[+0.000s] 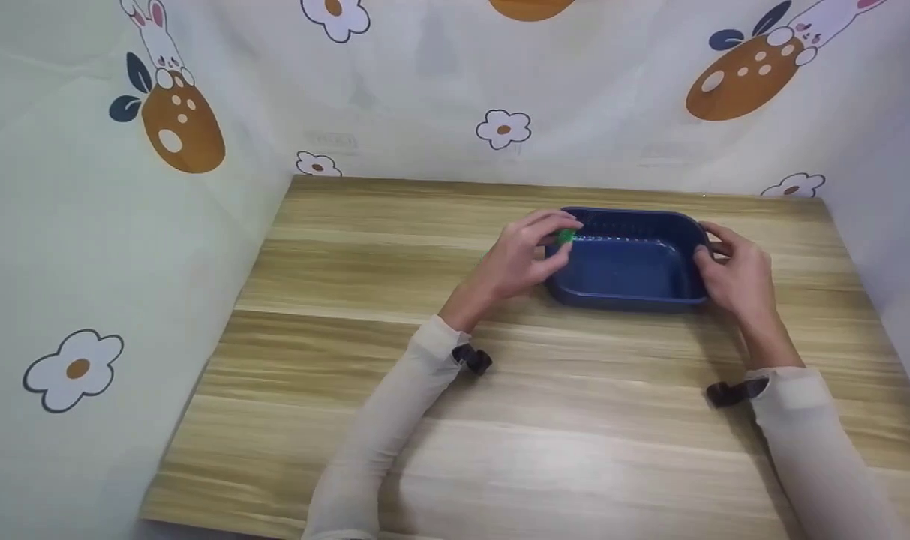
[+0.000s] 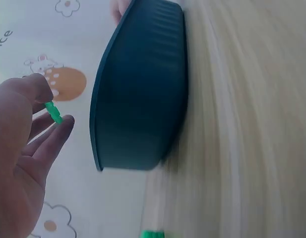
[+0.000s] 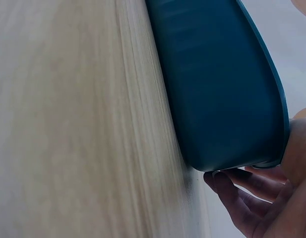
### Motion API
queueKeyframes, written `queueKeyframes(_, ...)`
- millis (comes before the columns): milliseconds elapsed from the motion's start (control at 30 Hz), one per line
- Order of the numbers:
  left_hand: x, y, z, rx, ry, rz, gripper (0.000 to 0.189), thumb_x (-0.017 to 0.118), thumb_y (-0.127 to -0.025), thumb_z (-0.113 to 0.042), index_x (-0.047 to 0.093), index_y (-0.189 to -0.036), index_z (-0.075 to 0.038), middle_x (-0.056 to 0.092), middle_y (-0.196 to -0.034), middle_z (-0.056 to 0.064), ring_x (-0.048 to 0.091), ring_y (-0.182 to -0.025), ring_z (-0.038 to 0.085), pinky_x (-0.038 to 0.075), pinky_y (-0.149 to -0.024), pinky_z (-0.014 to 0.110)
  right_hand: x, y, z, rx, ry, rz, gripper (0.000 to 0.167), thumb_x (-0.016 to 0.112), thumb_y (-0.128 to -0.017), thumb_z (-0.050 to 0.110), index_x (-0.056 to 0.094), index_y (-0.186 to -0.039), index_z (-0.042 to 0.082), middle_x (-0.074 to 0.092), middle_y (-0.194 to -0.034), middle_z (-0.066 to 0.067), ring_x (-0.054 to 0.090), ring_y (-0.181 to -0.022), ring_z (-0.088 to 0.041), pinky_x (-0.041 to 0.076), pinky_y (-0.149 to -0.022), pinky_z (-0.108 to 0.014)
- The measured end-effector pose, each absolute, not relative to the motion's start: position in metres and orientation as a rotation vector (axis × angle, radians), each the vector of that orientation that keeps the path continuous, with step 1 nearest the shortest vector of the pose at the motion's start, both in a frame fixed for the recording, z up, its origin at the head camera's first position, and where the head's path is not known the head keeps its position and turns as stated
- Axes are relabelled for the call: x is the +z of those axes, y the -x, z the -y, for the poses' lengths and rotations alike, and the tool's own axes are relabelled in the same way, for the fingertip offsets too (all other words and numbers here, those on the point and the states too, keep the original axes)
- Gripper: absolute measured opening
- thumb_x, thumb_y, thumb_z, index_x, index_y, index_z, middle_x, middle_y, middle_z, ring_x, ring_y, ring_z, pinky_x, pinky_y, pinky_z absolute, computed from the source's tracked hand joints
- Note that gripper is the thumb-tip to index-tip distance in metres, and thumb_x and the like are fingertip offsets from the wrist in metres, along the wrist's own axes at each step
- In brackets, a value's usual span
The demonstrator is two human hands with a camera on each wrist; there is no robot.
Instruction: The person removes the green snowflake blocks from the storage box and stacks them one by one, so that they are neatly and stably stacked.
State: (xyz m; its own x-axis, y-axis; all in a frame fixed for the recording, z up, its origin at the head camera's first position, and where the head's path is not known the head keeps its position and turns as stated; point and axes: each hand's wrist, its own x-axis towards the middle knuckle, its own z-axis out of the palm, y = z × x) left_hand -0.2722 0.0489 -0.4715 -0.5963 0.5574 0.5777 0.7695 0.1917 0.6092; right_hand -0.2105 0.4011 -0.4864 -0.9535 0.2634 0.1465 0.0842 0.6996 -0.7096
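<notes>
A dark blue, rounded rectangular plastic basin (image 1: pixel 627 270) sits on the wooden table. My left hand (image 1: pixel 526 251) is raised at its left rim and pinches a small bright green piece (image 1: pixel 566 235) between thumb and fingers. In the left wrist view the green piece (image 2: pixel 54 113) looks thin and bumpy, though its exact kind is unclear. On the basin's right end my right hand (image 1: pixel 740 270) grips the wall, thumb over the rim. From the right wrist view, the right hand's fingers (image 3: pixel 234 196) are seen curled under the basin's end.
Another green bit (image 2: pixel 153 234) shows at the bottom edge of the left wrist view, mostly cut off. Behind the wooden table (image 1: pixel 537 420) hangs a pale cloth (image 1: pixel 424 90) printed with rabbits and flowers. Both sleeves carry a black wrist camera mount (image 1: pixel 473 360).
</notes>
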Motion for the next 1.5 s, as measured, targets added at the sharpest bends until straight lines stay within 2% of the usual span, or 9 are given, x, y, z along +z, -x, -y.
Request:
queueKeyframes(267,-0.486,0.280,-0.004,-1.409,1.150,2.347,0.028,0.069,-0.102,-0.005,0.075,-0.130,-0.005,0.067,-0.133,0.010,0.071,-0.122,0.017,0.056,-0.104,0.018,-0.487,0.209,-0.402,1.101,0.283,2.669,0.046,0.061,-0.106,0.024,0.065,-0.151,0.015,0.075,-0.129,-0.025,0.075,-0.115,-0.038,0.047,-0.074,0.000)
queueKeyframes(433,-0.490,0.282,0.018,-1.409,1.075,2.421,0.028,0.070,-0.101,-0.005,0.076,-0.129,-0.006,0.068,-0.128,0.009,0.074,-0.116,0.017,0.058,-0.103,0.020,-0.487,0.209,-0.404,1.115,0.288,2.666,0.046,0.062,-0.106,0.024,0.065,-0.151,0.016,0.075,-0.129,-0.025,0.077,-0.103,-0.012,0.048,-0.073,0.000)
queueKeyframes(567,-0.490,0.285,0.027,-1.384,1.051,2.483,0.028,0.070,-0.102,-0.009,0.074,-0.130,-0.007,0.069,-0.129,0.010,0.074,-0.115,0.017,0.059,-0.104,0.023,-0.488,0.209,-0.405,1.148,0.283,2.656,0.046,0.062,-0.106,0.024,0.064,-0.152,0.016,0.074,-0.130,-0.026,0.067,-0.088,0.013,0.048,-0.073,0.000)
queueKeyframes(667,-0.491,0.286,0.032,-1.318,1.044,2.525,0.027,0.070,-0.103,-0.011,0.073,-0.130,-0.008,0.071,-0.130,0.009,0.074,-0.115,0.017,0.059,-0.105,0.026,-0.489,0.209,-0.404,1.175,0.277,2.646,0.047,0.062,-0.106,0.023,0.064,-0.152,0.015,0.074,-0.131,-0.027,0.059,-0.081,0.021,0.049,-0.072,-0.001)
queueKeyframes(800,-0.494,0.288,0.037,-1.217,1.032,2.586,0.026,0.071,-0.103,-0.012,0.074,-0.128,-0.006,0.073,-0.129,0.009,0.074,-0.116,0.021,0.061,-0.103,0.030,-0.488,0.208,-0.403,1.171,0.281,2.651,0.047,0.062,-0.106,0.024,0.064,-0.152,0.015,0.074,-0.130,-0.027,0.064,-0.085,0.016,0.049,-0.072,-0.001)
queueKeyframes(1067,-0.499,0.292,0.042,-1.142,1.098,2.657,0.024,0.075,-0.101,-0.009,0.076,-0.124,-0.002,0.075,-0.125,0.011,0.074,-0.116,0.024,0.061,-0.103,0.035,-0.484,0.208,-0.400,1.117,0.281,2.673,0.046,0.060,-0.106,0.025,0.065,-0.151,0.015,0.075,-0.130,-0.026,0.077,-0.108,-0.019,0.046,-0.074,0.000)
queueKeyframes(1133,-0.499,0.292,0.043,-1.136,1.117,2.666,0.027,0.074,-0.101,-0.009,0.075,-0.127,-0.001,0.075,-0.128,0.012,0.072,-0.119,0.026,0.060,-0.106,0.037,-0.483,0.208,-0.400,1.121,0.279,2.670,0.046,0.061,-0.106,0.025,0.065,-0.151,0.015,0.075,-0.130,-0.026,0.077,-0.106,-0.016,0.047,-0.074,-0.001)
queueKeyframes(1333,-0.503,0.294,0.046,-1.145,1.159,2.736,0.036,0.071,-0.104,-0.009,0.068,-0.139,-0.002,0.072,-0.139,0.012,0.068,-0.129,0.028,0.055,-0.114,0.040,-0.484,0.209,-0.401,1.132,0.265,2.659,0.046,0.062,-0.106,0.024,0.065,-0.150,0.014,0.075,-0.129,-0.027,0.066,-0.090,0.012,0.047,-0.074,0.000)
queueKeyframes(1500,-0.505,0.294,0.047,-1.145,1.187,2.770,0.037,0.068,-0.107,-0.009,0.066,-0.143,-0.002,0.070,-0.145,0.011,0.064,-0.138,0.026,0.051,-0.119,0.040,-0.484,0.209,-0.400,1.157,0.262,2.659,0.046,0.062,-0.106,0.023,0.065,-0.151,0.014,0.074,-0.131,-0.027,0.070,-0.094,0.005,0.049,-0.074,-0.001)
